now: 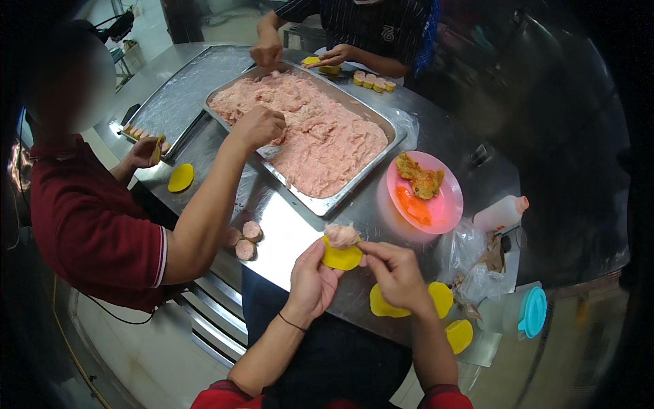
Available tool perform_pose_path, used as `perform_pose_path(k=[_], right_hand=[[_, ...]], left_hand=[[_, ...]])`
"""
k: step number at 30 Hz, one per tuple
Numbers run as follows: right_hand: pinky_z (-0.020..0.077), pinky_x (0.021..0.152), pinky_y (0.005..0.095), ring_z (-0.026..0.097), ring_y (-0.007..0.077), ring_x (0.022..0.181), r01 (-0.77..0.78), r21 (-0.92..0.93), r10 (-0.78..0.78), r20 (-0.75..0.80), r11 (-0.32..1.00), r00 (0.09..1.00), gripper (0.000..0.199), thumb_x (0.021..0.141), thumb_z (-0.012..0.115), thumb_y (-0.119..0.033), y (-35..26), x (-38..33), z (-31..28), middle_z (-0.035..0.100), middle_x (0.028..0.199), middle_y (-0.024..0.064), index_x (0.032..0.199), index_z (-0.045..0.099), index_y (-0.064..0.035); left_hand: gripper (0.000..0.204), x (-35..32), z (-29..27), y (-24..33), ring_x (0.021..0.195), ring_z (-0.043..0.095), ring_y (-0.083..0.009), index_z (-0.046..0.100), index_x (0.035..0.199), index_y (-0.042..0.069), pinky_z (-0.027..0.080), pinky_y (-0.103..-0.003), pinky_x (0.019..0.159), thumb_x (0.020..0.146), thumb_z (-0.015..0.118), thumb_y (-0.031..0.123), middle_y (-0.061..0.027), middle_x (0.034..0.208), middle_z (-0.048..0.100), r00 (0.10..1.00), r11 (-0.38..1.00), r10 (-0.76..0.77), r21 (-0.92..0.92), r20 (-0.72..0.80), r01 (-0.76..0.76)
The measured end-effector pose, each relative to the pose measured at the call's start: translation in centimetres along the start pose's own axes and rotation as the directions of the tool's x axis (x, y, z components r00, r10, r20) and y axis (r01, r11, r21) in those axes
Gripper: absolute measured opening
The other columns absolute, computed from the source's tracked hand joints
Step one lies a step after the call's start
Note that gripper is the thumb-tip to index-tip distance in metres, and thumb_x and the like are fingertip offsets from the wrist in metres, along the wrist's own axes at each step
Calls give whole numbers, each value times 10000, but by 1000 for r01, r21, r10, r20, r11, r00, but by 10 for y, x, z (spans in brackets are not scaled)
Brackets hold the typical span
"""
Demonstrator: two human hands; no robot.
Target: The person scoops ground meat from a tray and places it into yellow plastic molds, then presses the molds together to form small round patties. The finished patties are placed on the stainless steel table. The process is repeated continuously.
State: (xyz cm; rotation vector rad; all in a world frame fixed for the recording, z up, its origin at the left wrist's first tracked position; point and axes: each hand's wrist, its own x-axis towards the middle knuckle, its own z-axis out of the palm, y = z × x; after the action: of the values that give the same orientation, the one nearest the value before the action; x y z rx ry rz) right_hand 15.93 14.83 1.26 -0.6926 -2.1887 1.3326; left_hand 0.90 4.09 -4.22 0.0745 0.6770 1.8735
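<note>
My left hand (312,279) holds a round yellow dumpling wrapper (342,258) with a lump of pale pink minced meat (341,236) on its far part. My right hand (398,274) is closed in a pinch at the wrapper's right side, its fingertips close to the meat; what they grip, if anything, is hidden. More yellow wrappers (459,335) lie by my right wrist. Beyond my hands stands a large metal tray (325,205) of pink minced meat (327,146). Several filled dumplings (245,249) sit on the table left of my left hand.
A co-worker in dark red (102,225) at left reaches over the tray; another in a striped shirt (371,34) works across it. A pink bowl (451,208) with food, a white bottle (501,213), plastic bags (470,249) and a teal-lidded container (533,312) stand to the right on the metal table.
</note>
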Motion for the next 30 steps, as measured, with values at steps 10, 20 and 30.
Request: perform_pose_path(k=[10, 20, 30], right_hand=[[550, 840, 409, 620, 319, 891, 257, -467, -340, -101, 846, 935, 620, 812, 641, 134, 21, -36, 21, 656, 1044, 151, 1408, 689, -31], [547, 825, 420, 620, 310, 892, 187, -424, -248, -93, 886, 964, 513, 823, 637, 101, 5, -37, -3, 657, 1010, 140, 1308, 741, -32], [536, 817, 407, 616, 301, 885, 238, -513, -273, 8, 824, 962, 548, 825, 671, 81, 2, -44, 17, 643, 978, 125, 1359, 711, -35]], left_hand=[[654, -16, 32, 15, 1436, 517, -358, 442, 1487, -115, 364, -490, 1266, 1164, 379, 450, -267, 1510, 535, 1000, 999, 6, -33, 18, -5], [642, -10, 6, 16, 1409, 537, -357, 443, 1462, -156, 363, -481, 1265, 1140, 455, 399, -283, 1477, 546, 990, 996, 78, -26, -116, -81], [619, -29, 18, 20, 1429, 524, -346, 456, 1499, -83, 368, -499, 1266, 1140, 443, 421, -258, 1516, 522, 999, 996, -44, 85, 18, 42]])
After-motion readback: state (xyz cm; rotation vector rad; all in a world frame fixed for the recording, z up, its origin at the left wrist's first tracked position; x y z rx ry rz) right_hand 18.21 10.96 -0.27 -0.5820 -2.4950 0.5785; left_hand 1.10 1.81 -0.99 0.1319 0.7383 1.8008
